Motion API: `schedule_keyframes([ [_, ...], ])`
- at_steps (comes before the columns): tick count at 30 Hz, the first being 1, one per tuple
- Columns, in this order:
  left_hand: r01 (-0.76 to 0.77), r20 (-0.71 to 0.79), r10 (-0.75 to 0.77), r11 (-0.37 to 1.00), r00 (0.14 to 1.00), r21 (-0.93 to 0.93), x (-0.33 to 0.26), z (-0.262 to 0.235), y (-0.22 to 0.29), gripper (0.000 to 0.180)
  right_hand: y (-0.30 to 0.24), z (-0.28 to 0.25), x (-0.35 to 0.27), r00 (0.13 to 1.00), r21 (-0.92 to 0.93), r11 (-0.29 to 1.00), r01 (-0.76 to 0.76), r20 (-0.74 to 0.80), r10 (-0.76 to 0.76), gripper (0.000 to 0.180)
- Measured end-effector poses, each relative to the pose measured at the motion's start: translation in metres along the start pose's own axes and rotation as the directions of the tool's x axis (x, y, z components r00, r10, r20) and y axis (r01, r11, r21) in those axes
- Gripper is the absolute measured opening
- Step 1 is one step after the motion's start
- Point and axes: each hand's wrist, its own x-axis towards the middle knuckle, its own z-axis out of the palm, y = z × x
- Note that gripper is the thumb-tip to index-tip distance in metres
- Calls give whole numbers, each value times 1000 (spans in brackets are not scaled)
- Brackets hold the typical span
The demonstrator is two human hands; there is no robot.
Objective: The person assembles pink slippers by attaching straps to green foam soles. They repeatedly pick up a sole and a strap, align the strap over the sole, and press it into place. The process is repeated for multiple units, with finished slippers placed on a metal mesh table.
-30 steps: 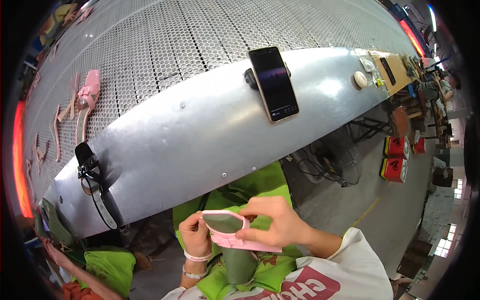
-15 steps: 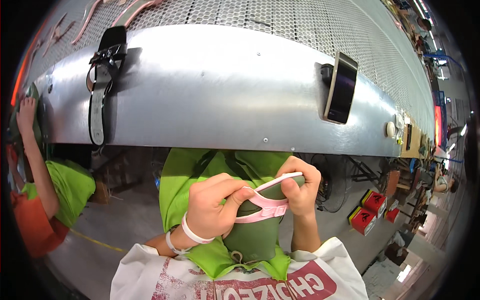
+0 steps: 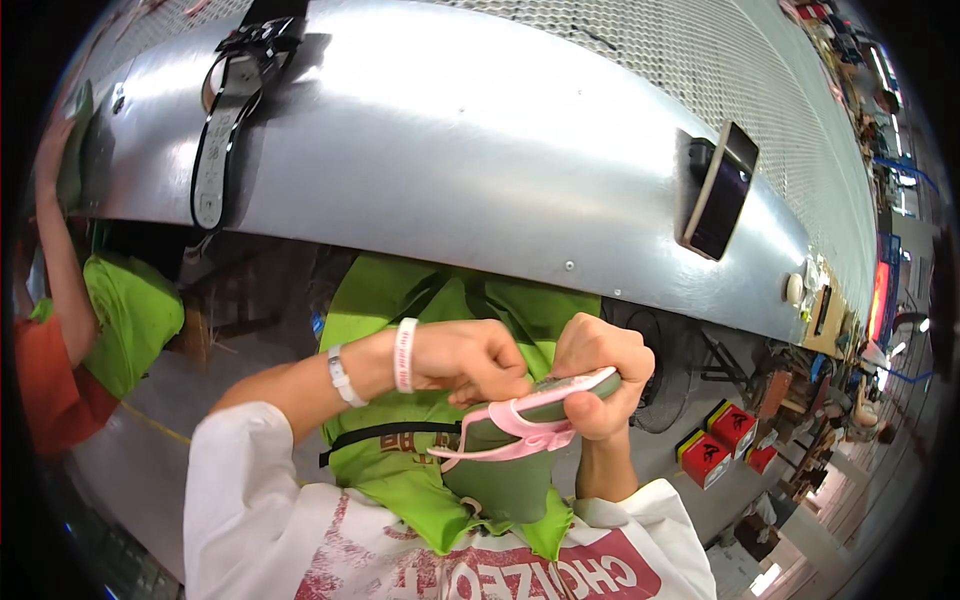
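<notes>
Pink sandal point(image 3: 520, 425) held up in front of the chest, over the green apron point(image 3: 420, 480), close to the eyes so the small parts can be seen. Turned on its side, sole toward the right, pink straps point(image 3: 500, 440) hanging out to the left, so the straps can be reached.

Right hand point(image 3: 600, 375) wrapped round the front end of the sandal, grip closed tight on it, thumb on the sole edge, to keep it from wobbling. Left hand point(image 3: 470, 360) curled into a near fist, fingertips pinched down at the spot where the straps meet the sole. Cannot tell if the pinch has hold of a strap or only presses on it. White wristband point(image 3: 405, 355) and pale watch point(image 3: 340, 375) on the left wrist.

Shiny metal worktop point(image 3: 450, 180) just ahead, with a black sandal point(image 3: 225, 120) lying on its left part and a dark phone point(image 3: 720, 190) propped on a stand to the right. Another person's arm point(image 3: 60, 240) reaching up far left.
</notes>
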Motion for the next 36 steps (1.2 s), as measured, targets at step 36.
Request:
schedule_keyframes([
  [36,-228,-597,613,771,518,595,-74,52,-71,20,38,5,-15,903,229,873,-430,112,415,42],
])
